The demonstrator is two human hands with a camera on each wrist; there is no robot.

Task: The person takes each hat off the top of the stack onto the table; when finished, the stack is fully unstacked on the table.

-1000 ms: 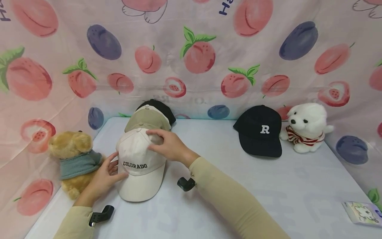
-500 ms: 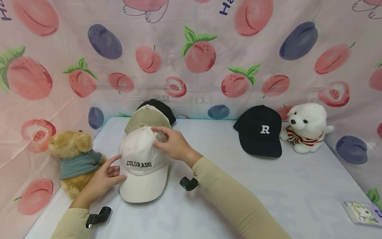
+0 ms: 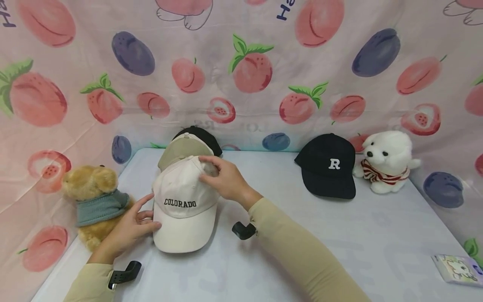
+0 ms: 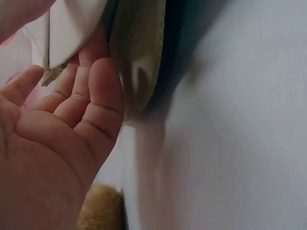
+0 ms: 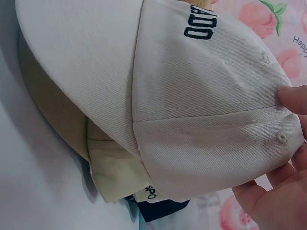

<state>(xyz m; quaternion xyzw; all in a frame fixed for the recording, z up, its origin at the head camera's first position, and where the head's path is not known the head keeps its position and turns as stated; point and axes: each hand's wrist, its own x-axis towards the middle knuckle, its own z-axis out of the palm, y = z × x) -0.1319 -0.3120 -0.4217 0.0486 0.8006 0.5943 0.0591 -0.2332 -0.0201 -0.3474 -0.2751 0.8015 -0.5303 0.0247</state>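
Observation:
A cream baseball cap [image 3: 185,205] lettered COLORADO lies at the front of a row of caps on the left. My right hand [image 3: 228,180] pinches its crown near the top; in the right wrist view the thumb [image 5: 293,98] lies on the crown, other fingers at the far side. My left hand [image 3: 130,222] is at the cap's left side, fingers loosely bent, thumb by the brim. In the left wrist view some fingertips pass behind the cream fabric. Behind it, partly hidden, stand a khaki cap [image 3: 183,150] and a black cap [image 3: 205,138].
A black cap with a white R [image 3: 328,167] stands at the right beside a white plush dog [image 3: 388,155]. A brown plush toy [image 3: 90,180] in a blue top sits left of my left hand. A small patterned pack [image 3: 456,269] lies at the white table's [image 3: 302,235] right edge.
The cream cap has shifted a little to the right and slightly up, with my right hand moving along on its crown. My left hand has stayed almost in place beside it.

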